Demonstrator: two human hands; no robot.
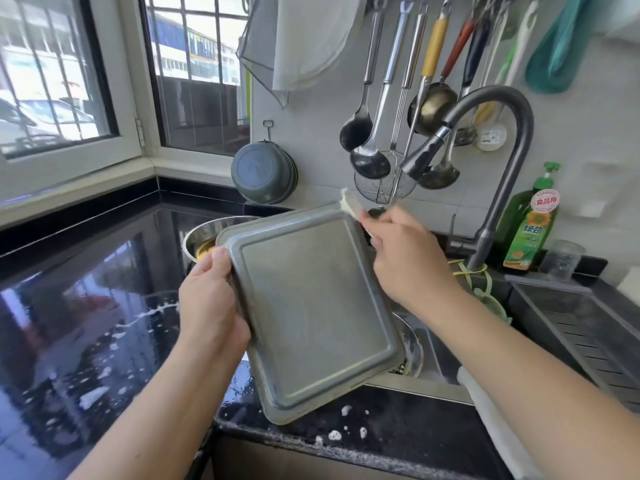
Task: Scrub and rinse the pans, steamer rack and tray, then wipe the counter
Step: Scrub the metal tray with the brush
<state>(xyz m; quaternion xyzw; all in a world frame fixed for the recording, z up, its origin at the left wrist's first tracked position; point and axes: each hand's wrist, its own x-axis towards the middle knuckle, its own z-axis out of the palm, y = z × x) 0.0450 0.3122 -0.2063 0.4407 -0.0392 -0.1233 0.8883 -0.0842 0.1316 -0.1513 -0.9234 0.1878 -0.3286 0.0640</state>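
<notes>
Tray [311,306] is held up over the near-left corner of the sink [446,362], underside toward the camera, tilted so the flat face stands steeply. Long axis runs from the near corner, low over the counter edge [346,420], up and away to the far corner near the faucet head [420,161]. The far corner thus points toward the spout; the near corner overhangs the black counter.

Left hand [211,299] grips the tray's left long edge, thumb curled over the rim, fingers behind (not visible). It carries the weight.

Right hand [405,251] is at the far right corner, fingers curled round a pale sponge [349,202] whose end shows above the rim. Sponge is touching or just at the corner edge; exact contact can't be told.

Key relation: the unscrubbed length of tray lies below and toward the body from the right hand, along the long axis. Right hand is the nearer to the far rim, left to the near half. Judgement: scrubbing step, tray stage; next stroke prob. runs down the right edge toward the near corner.

Other items: steel bowl [204,237] behind the tray on the left, suds on the counter, detergent bottle [530,230] right of the faucet.
</notes>
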